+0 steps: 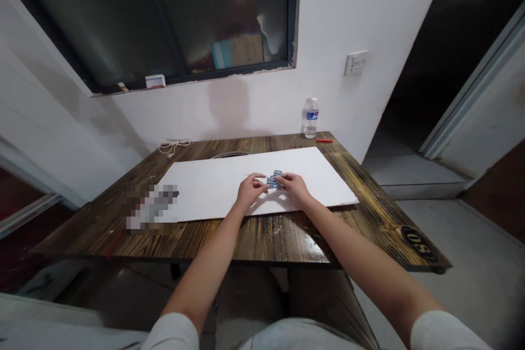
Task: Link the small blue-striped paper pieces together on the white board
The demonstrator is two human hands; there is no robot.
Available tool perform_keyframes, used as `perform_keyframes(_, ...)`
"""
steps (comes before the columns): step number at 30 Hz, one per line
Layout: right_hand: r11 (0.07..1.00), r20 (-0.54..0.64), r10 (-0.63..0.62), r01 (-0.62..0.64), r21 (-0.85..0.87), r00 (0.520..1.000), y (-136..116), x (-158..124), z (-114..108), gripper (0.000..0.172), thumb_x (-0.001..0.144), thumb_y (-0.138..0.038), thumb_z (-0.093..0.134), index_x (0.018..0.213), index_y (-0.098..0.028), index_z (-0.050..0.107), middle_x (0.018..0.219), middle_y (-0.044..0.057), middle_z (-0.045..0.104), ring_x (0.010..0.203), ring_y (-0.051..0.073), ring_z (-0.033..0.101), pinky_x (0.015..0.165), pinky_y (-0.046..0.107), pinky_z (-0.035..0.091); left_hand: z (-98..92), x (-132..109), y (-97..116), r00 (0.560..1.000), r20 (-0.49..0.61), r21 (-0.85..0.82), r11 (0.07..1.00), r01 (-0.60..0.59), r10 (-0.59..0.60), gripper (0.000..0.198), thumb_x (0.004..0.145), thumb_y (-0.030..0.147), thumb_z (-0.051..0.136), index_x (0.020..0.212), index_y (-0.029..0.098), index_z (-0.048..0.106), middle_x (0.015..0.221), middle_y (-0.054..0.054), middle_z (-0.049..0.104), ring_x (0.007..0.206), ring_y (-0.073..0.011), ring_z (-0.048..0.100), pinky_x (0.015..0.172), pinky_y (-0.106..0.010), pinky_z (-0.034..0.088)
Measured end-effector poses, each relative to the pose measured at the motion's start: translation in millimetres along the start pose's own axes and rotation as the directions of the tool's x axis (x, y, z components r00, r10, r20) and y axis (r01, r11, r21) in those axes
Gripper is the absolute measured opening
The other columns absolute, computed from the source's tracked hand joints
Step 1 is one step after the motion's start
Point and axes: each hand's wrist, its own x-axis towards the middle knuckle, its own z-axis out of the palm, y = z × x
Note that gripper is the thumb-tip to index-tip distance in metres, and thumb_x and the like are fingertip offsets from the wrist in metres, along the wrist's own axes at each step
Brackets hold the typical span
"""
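Note:
Several small blue-and-white rectangular pieces [271, 181], overlapping like a little fan of cards, are held above the white board; their exact kind is too small to tell. My right hand [293, 186] pinches them from the right between thumb and fingers. On the other side, my left hand [249, 191] has its thumb and index finger apart, with the tips close to the left edge of the pieces. Whether the left thumb touches them I cannot tell. Beneath both hands lies the white board [209, 191], flat on the dark wooden table [279, 243].
A water bottle [311, 120] stands at the back right near a red stick-like object [325, 141]. A white cable [174, 145] lies at the back left. Part of the board's left end is blurred out. A round number plate [419, 243] marks the right front corner.

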Motion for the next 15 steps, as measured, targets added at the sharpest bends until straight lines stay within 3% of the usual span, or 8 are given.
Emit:
perform_keyframes(6, 1.0, 0.047, -0.004, 0.005, -0.019, 0.999, -1.9, -3.7, 4.2, 0.039, 0.053, -0.05, 0.081, 0.067, -0.017, 0.065, 0.069, 0.003, 0.069, 0.063, 0.016, 0.062, 0.064, 0.03, 0.051, 2.4, 0.8, -3.9, 0.999, -0.011, -0.047, 0.998, 0.043, -0.044, 0.044, 0.062, 0.036, 0.079, 0.098, 0.017, 0.061, 0.065, -0.001, 0.07, 0.061, -0.0171, 0.067, 0.062, -0.026, 0.048)
perform_keyframes(15, 0.999, 0.01, -0.044, 0.045, -0.03, 0.999, -0.6, -0.7, 1.8, 0.039, 0.052, -0.05, 0.082, 0.063, -0.017, 0.062, 0.064, 0.001, 0.066, 0.06, 0.016, 0.061, 0.064, 0.031, 0.052, 2.8, 2.6, -6.4, 0.996, 0.007, -0.1, 0.991, 0.09, -0.09, 0.048, 0.06, 0.037, 0.082, 0.097, 0.015, 0.062, 0.065, -0.003, 0.07, 0.06, -0.0172, 0.067, 0.061, -0.026, 0.048)
